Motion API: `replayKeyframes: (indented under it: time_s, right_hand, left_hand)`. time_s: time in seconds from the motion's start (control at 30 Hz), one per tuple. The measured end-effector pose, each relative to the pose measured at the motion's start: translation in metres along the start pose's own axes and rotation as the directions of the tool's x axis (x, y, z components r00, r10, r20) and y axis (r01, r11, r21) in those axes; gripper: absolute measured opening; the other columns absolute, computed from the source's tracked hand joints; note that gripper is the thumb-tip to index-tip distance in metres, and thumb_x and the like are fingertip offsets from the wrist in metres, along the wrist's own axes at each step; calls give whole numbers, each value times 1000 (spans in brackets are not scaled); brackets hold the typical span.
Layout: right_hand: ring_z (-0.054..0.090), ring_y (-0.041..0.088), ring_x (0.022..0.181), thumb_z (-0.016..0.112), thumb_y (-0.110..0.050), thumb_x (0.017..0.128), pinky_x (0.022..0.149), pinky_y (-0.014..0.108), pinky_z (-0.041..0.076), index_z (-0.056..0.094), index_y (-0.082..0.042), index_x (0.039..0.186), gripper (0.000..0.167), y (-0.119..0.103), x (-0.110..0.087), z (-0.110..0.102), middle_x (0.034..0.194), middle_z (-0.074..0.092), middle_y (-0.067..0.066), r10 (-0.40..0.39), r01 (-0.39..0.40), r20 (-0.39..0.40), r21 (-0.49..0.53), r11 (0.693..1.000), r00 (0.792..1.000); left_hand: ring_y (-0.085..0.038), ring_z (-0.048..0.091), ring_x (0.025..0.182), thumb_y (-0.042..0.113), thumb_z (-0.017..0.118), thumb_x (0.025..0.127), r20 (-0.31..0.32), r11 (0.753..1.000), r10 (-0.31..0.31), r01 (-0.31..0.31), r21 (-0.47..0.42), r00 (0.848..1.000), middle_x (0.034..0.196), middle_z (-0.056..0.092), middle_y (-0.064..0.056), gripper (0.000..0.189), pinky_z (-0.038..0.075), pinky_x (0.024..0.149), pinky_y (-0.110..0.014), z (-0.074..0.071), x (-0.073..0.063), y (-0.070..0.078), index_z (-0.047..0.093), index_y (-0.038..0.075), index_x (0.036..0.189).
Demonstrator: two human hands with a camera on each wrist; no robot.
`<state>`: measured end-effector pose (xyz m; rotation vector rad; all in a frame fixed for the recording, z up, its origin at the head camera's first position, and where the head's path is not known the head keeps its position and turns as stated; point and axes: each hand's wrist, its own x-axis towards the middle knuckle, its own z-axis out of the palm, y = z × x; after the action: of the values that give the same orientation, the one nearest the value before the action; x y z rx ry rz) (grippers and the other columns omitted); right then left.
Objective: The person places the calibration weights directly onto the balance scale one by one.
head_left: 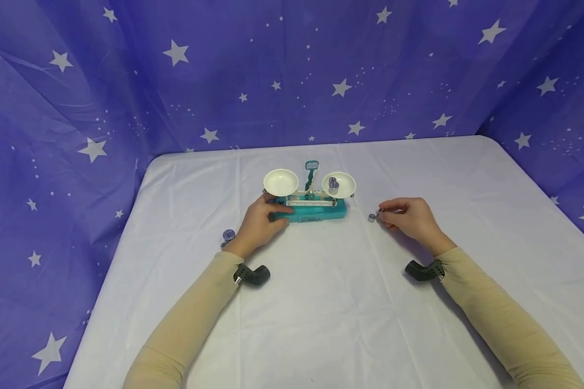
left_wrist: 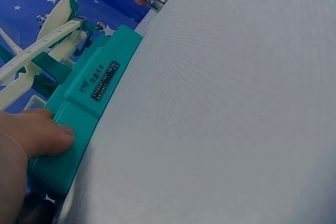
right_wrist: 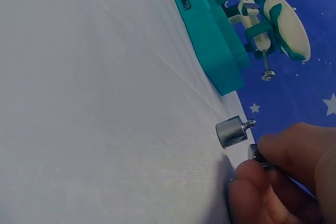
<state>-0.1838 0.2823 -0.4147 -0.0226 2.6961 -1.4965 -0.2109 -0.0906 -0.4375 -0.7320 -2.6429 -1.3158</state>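
A green tray balance [head_left: 316, 213] stands on the table with a white pan on each side. My left hand [head_left: 261, 224] grips the left end of its base, the thumb on the front face in the left wrist view. The left pan [head_left: 280, 182] holds nothing visible; in the right pan [head_left: 349, 184] sit small metal weights [head_left: 333, 186]. To the right of the balance, my right hand [head_left: 412, 219] pinches a small metal weight [right_wrist: 254, 152] between thumb and fingers, which partly hide it. Beside those fingertips a knobbed cylindrical weight [right_wrist: 231, 131] stands on the cloth.
More metal weights [head_left: 229, 235] stand left of my left wrist, partly hidden by it. A white cloth [head_left: 321, 313] covers the table. Blue curtains with white stars [head_left: 340, 88] hang behind and at both sides.
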Motion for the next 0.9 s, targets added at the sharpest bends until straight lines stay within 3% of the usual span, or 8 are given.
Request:
replayKeyframes:
  time_s: [0.13, 0.33, 0.63, 0.9]
  right_hand:
    - [71, -1, 67, 73, -3, 89, 65, 22, 62, 64, 18, 120, 39, -1, -1, -2, 80, 75, -16, -3, 4, -4, 128, 992, 1000]
    - [73, -1, 70, 72, -3, 90, 69, 20, 62, 60, 21, 124, 43, -3, -3, -4, 78, 74, -20, 20, -20, 7, 193, 981, 1000]
    - [74, 0, 71, 71, -1, 89, 71, 18, 61, 63, 21, 119, 38, -11, -5, -8, 78, 74, -20, -38, 44, -32, 191, 981, 999]
    - [73, -1, 74, 74, -7, 88, 72, 14, 59, 73, 6, 114, 29, -18, -4, -13, 80, 75, -23, -76, 87, -97, 121, 989, 992]
  left_hand:
    - [-40, 51, 138, 4, 75, 81, -1, 1000, 1, -1, -3, 1000, 142, 57, -23, 24, 39, 120, -54, 0, 0, 1, 80, 2, 104]
    - [-40, 52, 138, 5, 75, 81, -4, 1000, 7, -7, -2, 1000, 141, 57, -23, 23, 39, 119, -53, -1, 1, 1, 80, 3, 104]
    - [-40, 52, 137, 4, 74, 82, -8, 1000, 4, -4, 1, 1000, 142, 57, -23, 23, 40, 118, -53, 0, 2, -1, 80, 3, 104]
    - [-40, 51, 138, 4, 75, 82, 2, 1000, -8, 8, -3, 1000, 143, 56, -22, 23, 40, 119, -54, 0, 0, 1, 80, 3, 105]
